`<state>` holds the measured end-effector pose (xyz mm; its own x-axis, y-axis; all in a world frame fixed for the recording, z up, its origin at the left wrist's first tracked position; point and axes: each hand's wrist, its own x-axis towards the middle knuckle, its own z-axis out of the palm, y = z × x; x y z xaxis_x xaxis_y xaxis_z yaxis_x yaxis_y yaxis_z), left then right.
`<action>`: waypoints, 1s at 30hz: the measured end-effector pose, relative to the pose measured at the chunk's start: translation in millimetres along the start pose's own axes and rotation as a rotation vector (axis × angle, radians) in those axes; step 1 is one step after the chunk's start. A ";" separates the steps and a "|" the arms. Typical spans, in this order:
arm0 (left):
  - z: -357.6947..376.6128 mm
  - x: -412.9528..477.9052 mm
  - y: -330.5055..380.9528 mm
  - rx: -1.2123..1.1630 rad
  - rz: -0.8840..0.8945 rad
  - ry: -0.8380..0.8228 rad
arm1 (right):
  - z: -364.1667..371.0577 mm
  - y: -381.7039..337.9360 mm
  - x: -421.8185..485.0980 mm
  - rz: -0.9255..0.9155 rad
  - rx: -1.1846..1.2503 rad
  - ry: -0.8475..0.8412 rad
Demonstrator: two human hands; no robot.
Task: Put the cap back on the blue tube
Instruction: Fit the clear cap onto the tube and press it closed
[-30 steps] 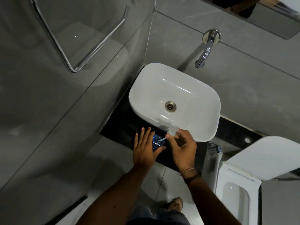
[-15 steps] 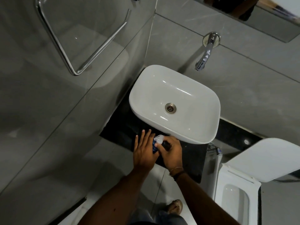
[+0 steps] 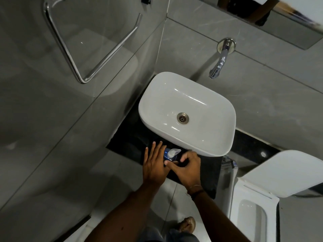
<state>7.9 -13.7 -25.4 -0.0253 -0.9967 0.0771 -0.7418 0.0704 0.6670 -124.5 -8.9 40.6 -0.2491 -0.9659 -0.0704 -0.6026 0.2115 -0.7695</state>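
The blue tube stands on the black counter just in front of the white sink. A clear pump cap sits on top of it, nozzle pointing right. My left hand holds the tube from the left, fingers stretched along its side. My right hand is pressed in from the right, fingers curled at the base of the cap. Most of the tube's body is hidden between my hands.
A chrome tap juts from the grey wall above the sink. A chrome towel rail hangs on the left wall. A white toilet with raised lid stands at the right. My foot is on the floor below.
My right hand brought the clear cap with its dip tube down from the sink's rim onto the blue tube; the cap now sits on top. My left hand stayed on the tube.
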 end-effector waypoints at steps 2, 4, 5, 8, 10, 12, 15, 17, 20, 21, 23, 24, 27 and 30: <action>1.4 -0.7 -1.0 -0.013 0.004 0.007 | 0.4 0.0 -1.0 -0.046 0.015 -0.128; 2.4 -0.5 -1.6 -0.015 0.004 0.011 | 3.4 0.6 1.7 -0.048 0.034 -0.178; 2.7 0.0 -1.6 -0.008 0.002 0.011 | 4.4 0.4 2.9 -0.037 0.046 -0.138; 3.2 0.9 -2.2 0.002 -0.003 0.005 | 2.1 6.6 8.4 0.005 0.066 -0.014; 2.5 0.4 -1.7 0.001 -0.009 -0.007 | 0.3 9.1 10.0 -0.020 0.061 -0.112; 3.0 -0.4 -2.1 -0.003 -0.002 0.002 | 1.0 8.7 11.8 -0.038 0.039 -0.237; 3.8 0.0 -3.2 0.013 0.011 0.018 | 6.0 2.4 14.7 -0.035 0.029 -0.244; 4.0 -0.4 -3.8 0.033 0.011 0.001 | 11.2 -3.6 14.1 0.019 0.050 -0.180; 4.2 -2.1 -3.0 0.054 -0.002 -0.008 | 21.3 -12.0 8.9 0.137 0.140 -0.023; 4.4 -2.4 -2.6 0.055 -0.008 -0.004 | 24.3 -14.8 6.4 0.162 0.150 0.022; 4.7 -2.4 -2.1 0.045 -0.007 0.010 | 29.4 -18.1 3.4 0.191 0.152 0.086; 4.6 -2.1 -1.8 0.041 -0.004 0.012 | 30.5 -18.1 3.8 0.194 0.150 0.105; 4.2 -1.1 -1.8 0.038 -0.006 0.005 | 25.8 -15.6 7.6 0.171 0.121 0.079; 4.5 -1.4 -1.3 0.019 -0.006 0.035 | 10.2 -13.6 3.9 0.115 0.057 -0.055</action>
<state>5.9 -12.5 -29.8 0.0025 -0.9951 0.0991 -0.7545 0.0631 0.6532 -109.6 -17.0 44.3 -0.2709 -0.9430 -0.1934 -0.5283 0.3136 -0.7890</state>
